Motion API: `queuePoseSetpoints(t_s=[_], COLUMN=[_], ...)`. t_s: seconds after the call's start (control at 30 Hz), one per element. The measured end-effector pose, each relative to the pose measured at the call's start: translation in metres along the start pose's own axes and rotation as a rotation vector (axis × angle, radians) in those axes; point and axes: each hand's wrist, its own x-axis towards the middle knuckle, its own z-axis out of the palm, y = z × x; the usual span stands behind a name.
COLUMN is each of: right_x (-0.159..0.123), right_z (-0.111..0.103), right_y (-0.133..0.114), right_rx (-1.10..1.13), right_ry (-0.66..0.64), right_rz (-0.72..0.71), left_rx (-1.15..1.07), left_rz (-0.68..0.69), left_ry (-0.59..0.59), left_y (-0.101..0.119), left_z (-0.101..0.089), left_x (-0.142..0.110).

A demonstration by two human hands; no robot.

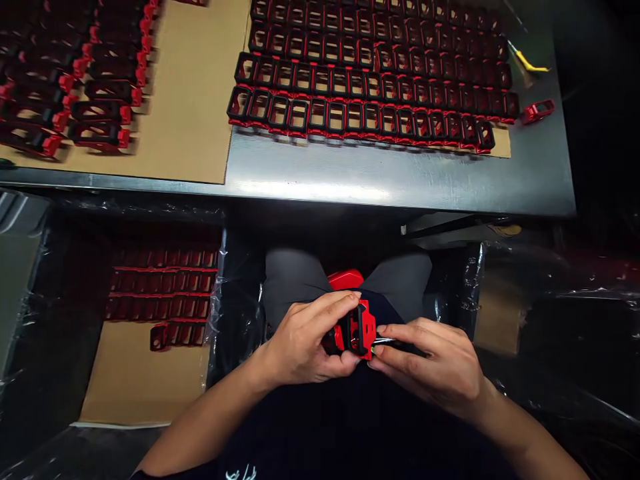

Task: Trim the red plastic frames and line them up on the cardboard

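Above my lap, my left hand [310,340] is closed around a red-and-black plastic frame [367,328], its flat red end facing right. My right hand [435,360] pinches a thin shiny metal tool [384,340] whose tip meets or nearly meets that red end. Most of the tool is hidden by the fingers, so its exact kind does not show. Behind the held part, between my legs, a red object [346,279] is partly visible.
Rows of similar frames [336,117] stand on the metal table [350,170], with more on cardboard [195,93] at left. A yellow-handled tool [531,63] and a single frame [538,112] lie far right. Plastic-lined bins flank me; the left holds frames [160,307], the right cardboard [497,320].
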Motion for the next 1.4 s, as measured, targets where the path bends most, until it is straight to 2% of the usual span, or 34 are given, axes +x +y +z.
queuePoseSetpoints(t_s=[0.2,0.53,0.73,0.93,1.03,1.13,1.27,1.33,1.4], right_x=[-0.003,-0.003,-0.008,-0.009,-0.002,0.021,0.078,0.109,0.134], right_z=[0.002,0.002,0.002,0.003,0.004,0.006,0.016,0.023,0.028], right_y=[-0.001,-0.002,0.000,-0.001,0.003,0.026,0.092,0.128,0.153], right_rx=[0.047,0.071,0.112,0.078,0.028,-0.018,-0.175,-0.204,-0.198], right_ry=[0.081,0.057,-0.007,-0.077,-0.021,0.118,0.325,0.338,0.327], right_rz=[0.008,0.014,-0.022,-0.087,-0.105,-0.077,0.062,0.173,0.264], left_rx=[0.008,0.043,0.051,0.077,0.030,-0.093,-0.296,-0.364,-0.401], left_rz=[0.018,0.046,0.060,-0.003,-0.065,-0.105,-0.133,-0.141,-0.149], left_ry=[0.012,-0.008,-0.021,-0.031,0.017,0.115,0.228,0.268,0.295], left_y=[0.001,0.001,0.000,0.003,0.004,0.001,-0.003,-0.003,-0.002], left_z=[0.001,0.001,0.002,0.001,0.002,0.003,0.005,0.007,0.009], left_x=[0.002,0.004,0.002,0.001,-0.003,-0.012,-0.025,-0.029,-0.032])
